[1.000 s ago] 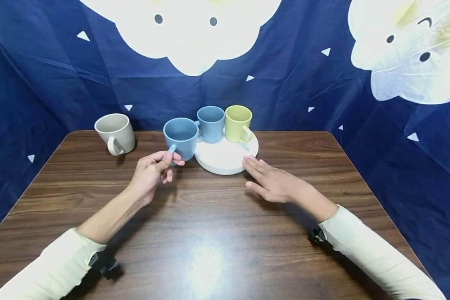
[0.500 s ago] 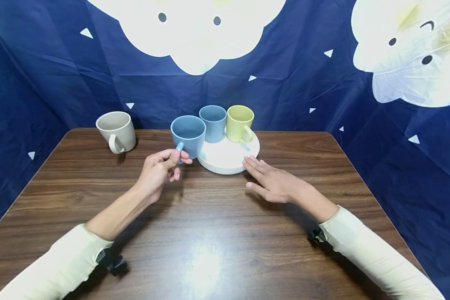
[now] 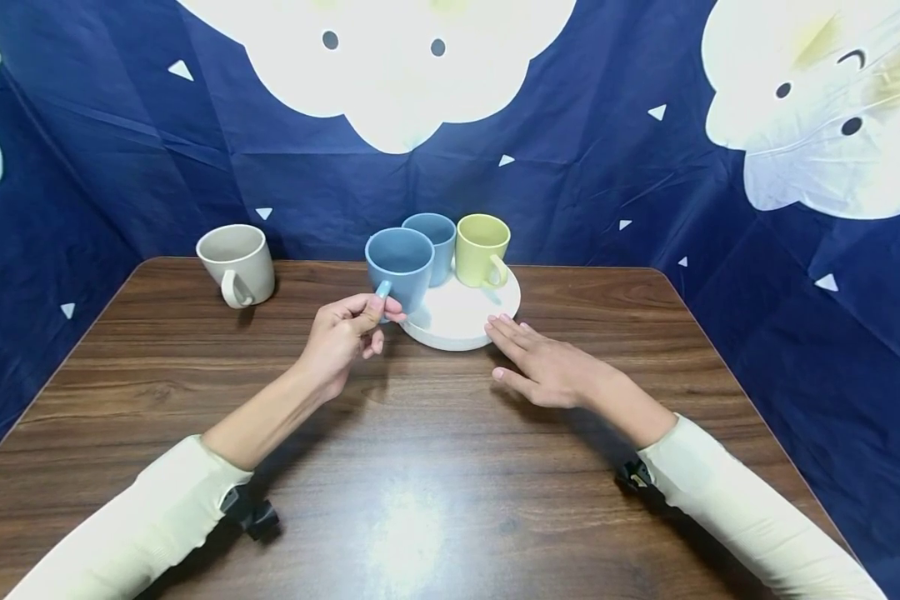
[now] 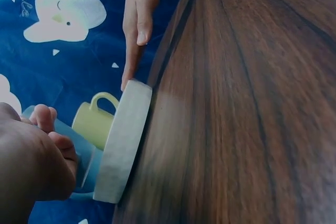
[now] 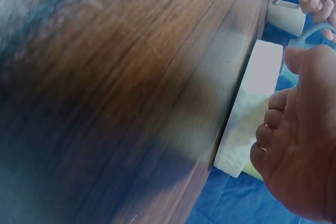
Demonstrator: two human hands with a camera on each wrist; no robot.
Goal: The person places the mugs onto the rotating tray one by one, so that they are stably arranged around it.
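Note:
In the head view my left hand (image 3: pixel 341 337) pinches the handle of a blue mug (image 3: pixel 401 265) between thumb and fingers. That mug overlaps the left side of a round white tray (image 3: pixel 457 321), close over its rim. On the tray's far part stand a second blue mug (image 3: pixel 437 237), partly hidden by the held one, and a yellow-green mug (image 3: pixel 482 250) with its handle toward me. My right hand (image 3: pixel 547 364) has its fingers extended, the fingertips right at the tray's front right rim. The left wrist view shows the tray's side wall (image 4: pixel 123 145) from low down.
A light grey mug (image 3: pixel 237 265) stands at the back left of the brown wooden table (image 3: pixel 450 467), its handle facing me. Behind the table hangs a dark blue cloth (image 3: pixel 570 192) with white cloud shapes. Both sleeves carry small black devices.
My left hand has carried the blue mug to the right, from beside the tray to over its left side, now covering more of the second blue mug. My right hand stays at the rim.

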